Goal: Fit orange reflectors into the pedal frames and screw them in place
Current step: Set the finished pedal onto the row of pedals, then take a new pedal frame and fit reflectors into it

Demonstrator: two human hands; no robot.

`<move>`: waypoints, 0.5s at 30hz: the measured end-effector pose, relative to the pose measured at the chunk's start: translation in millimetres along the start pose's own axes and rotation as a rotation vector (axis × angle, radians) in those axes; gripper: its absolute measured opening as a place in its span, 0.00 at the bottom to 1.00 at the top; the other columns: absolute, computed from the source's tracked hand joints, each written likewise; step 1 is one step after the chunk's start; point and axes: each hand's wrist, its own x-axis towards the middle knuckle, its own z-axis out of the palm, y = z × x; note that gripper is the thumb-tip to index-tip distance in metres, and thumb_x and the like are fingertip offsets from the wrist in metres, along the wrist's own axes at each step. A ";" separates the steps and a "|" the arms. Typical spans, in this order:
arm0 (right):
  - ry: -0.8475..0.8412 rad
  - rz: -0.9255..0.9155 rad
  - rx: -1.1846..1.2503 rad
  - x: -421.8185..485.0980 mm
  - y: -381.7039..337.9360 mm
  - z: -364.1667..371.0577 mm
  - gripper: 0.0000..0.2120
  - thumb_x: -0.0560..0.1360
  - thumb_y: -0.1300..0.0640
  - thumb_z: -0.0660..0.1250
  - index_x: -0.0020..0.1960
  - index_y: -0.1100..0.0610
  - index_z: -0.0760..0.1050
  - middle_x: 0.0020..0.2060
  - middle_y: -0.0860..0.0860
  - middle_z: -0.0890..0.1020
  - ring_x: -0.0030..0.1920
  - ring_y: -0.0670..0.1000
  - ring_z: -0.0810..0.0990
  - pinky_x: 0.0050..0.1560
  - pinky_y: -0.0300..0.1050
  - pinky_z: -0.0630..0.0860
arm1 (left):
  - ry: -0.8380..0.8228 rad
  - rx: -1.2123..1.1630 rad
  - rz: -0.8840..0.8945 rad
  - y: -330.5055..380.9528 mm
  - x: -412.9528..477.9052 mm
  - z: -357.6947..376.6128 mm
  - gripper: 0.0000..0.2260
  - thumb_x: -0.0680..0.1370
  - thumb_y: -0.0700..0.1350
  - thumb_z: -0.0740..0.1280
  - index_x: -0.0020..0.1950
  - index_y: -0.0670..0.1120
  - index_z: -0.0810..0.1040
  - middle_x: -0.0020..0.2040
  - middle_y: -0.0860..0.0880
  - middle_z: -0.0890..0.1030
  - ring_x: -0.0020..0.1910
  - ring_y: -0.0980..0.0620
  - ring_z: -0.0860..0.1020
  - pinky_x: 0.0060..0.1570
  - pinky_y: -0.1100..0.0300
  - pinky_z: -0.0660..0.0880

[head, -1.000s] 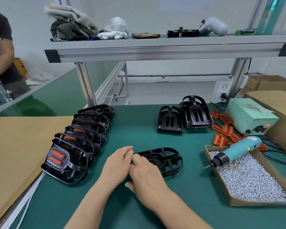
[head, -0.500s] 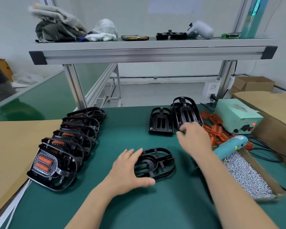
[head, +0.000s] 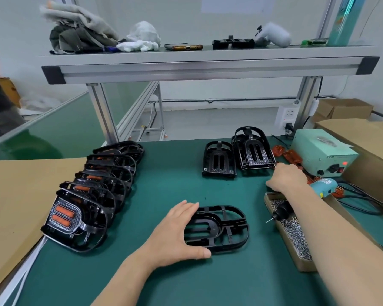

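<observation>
A black pedal frame (head: 226,228) lies flat on the green mat in front of me. My left hand (head: 177,235) rests on its left end, fingers straight over the top and thumb against the near rim. My right hand (head: 285,177) reaches to the far right onto the pile of orange reflectors (head: 287,154). Its fingertips point down and away, hidden behind the knuckles, so I cannot see whether it holds one. Two more unfilled black pedals (head: 219,160) stand beside the pile.
A row of several pedals with orange reflectors fitted (head: 86,195) leans along the left. A teal electric screwdriver (head: 323,186) lies across a cardboard tray of screws (head: 296,235) under my right forearm. Behind it sit a green power unit (head: 321,151) and cables. An aluminium shelf (head: 208,67) spans overhead.
My right hand left the pedal frame and moved right and away, past the unfilled pedals to the reflector pile. My left hand stayed on the frame's left end.
</observation>
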 end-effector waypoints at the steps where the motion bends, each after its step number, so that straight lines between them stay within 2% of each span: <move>1: -0.005 0.005 0.015 1.1 0.0 0.7 0.17 0.73 0.58 0.68 0.60 0.61 0.72 0.58 0.60 0.79 0.58 0.61 0.78 0.45 0.47 0.72 | 0.001 0.004 0.001 0.8 -0.3 0.3 0.54 0.61 0.75 0.70 0.81 0.58 0.52 0.74 0.69 0.50 0.75 0.72 0.39 0.73 0.67 0.47; 2: -0.006 0.016 0.040 2.5 0.1 1.5 0.16 0.73 0.60 0.67 0.59 0.62 0.72 0.57 0.61 0.80 0.58 0.61 0.78 0.45 0.47 0.72 | 0.003 0.009 0.003 1.8 -0.6 0.7 0.54 0.61 0.75 0.70 0.81 0.58 0.52 0.74 0.70 0.50 0.75 0.72 0.39 0.73 0.66 0.47; 4: -0.003 0.051 0.117 3.7 0.4 1.2 0.20 0.73 0.60 0.68 0.62 0.64 0.69 0.58 0.62 0.78 0.60 0.62 0.77 0.46 0.48 0.71 | 0.004 0.014 0.010 2.5 -1.4 1.0 0.54 0.61 0.75 0.70 0.81 0.58 0.52 0.74 0.71 0.49 0.74 0.73 0.39 0.73 0.66 0.47; 8: 0.054 0.089 0.233 5.6 3.3 -0.1 0.27 0.73 0.61 0.70 0.66 0.68 0.64 0.61 0.66 0.76 0.61 0.66 0.76 0.55 0.54 0.74 | -0.002 0.022 0.020 2.7 -2.0 0.0 0.54 0.61 0.75 0.70 0.81 0.58 0.52 0.73 0.72 0.47 0.74 0.73 0.38 0.74 0.65 0.48; 11: 0.107 0.105 0.304 3.1 6.5 -4.3 0.23 0.72 0.62 0.70 0.63 0.68 0.67 0.59 0.68 0.77 0.59 0.68 0.77 0.57 0.56 0.74 | 0.000 0.031 0.022 2.4 -1.7 0.0 0.54 0.61 0.75 0.70 0.81 0.58 0.52 0.74 0.71 0.47 0.74 0.73 0.38 0.75 0.63 0.49; 15: 0.149 0.038 0.414 -10.4 5.7 -17.2 0.20 0.71 0.64 0.70 0.62 0.62 0.72 0.56 0.62 0.80 0.55 0.64 0.77 0.52 0.49 0.73 | 0.006 0.021 0.017 2.5 -0.7 0.8 0.54 0.61 0.76 0.69 0.81 0.58 0.52 0.77 0.69 0.49 0.75 0.72 0.38 0.77 0.60 0.50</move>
